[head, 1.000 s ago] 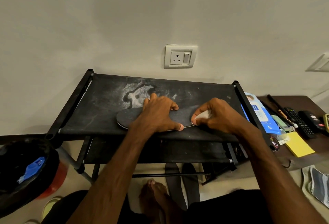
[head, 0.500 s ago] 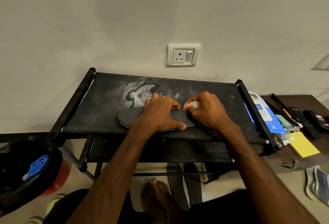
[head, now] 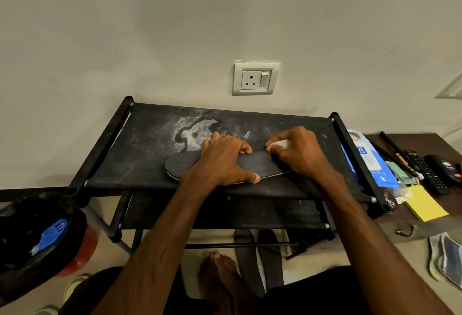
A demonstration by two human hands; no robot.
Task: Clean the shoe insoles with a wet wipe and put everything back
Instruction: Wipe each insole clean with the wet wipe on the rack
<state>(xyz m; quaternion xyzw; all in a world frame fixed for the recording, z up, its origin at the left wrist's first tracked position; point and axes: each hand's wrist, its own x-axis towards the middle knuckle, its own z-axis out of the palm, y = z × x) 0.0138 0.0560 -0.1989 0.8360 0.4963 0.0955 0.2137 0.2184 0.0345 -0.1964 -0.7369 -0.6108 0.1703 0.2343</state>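
The black fabric shoe rack shelf is carrying one dark insole, lying flat near its front edge.

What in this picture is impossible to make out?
Head view:
- Insole middle: under the left hand.
- Wipe: mostly inside the right hand.
- Pack print: too small.
- Bin: cut by the left edge.
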